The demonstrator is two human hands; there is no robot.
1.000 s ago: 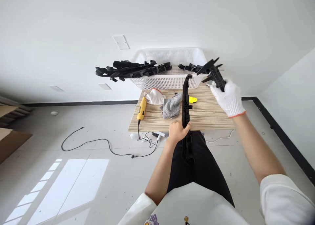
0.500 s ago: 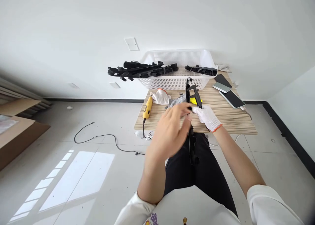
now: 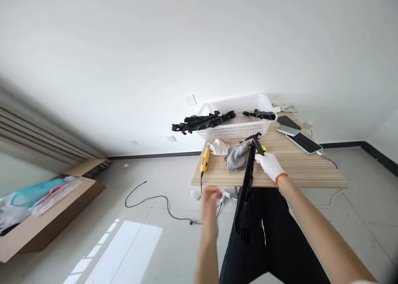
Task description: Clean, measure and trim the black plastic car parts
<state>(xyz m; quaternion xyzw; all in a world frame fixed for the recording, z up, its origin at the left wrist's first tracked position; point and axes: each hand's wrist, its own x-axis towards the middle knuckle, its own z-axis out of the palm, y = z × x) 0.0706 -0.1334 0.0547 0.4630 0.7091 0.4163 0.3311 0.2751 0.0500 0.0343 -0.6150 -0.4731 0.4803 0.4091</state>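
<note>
My right hand (image 3: 270,164), in a white glove with an orange cuff, is closed on a long black plastic part (image 3: 246,188). The part runs from the wooden table (image 3: 304,172) down over my lap. A shorter black piece (image 3: 256,143) sticks up at its top end beside my fingers. My bare left hand (image 3: 211,194) hangs lower left of the part, just off the table's front edge, touching nothing. It is smeared by motion, so its fingers do not show clearly.
A white basket (image 3: 236,130) at the table's back holds several black parts (image 3: 202,122) that jut out to the left. A yellow power tool (image 3: 205,159), a spare glove (image 3: 219,147), a grey cloth (image 3: 236,155) and phones (image 3: 303,142) lie on the table. A cable (image 3: 155,200) and a cardboard box (image 3: 46,226) are on the floor.
My left hand has let go of the long black part and dropped to the lower left. My right hand came down from the right and now grips the part at the table. The view swung left.
</note>
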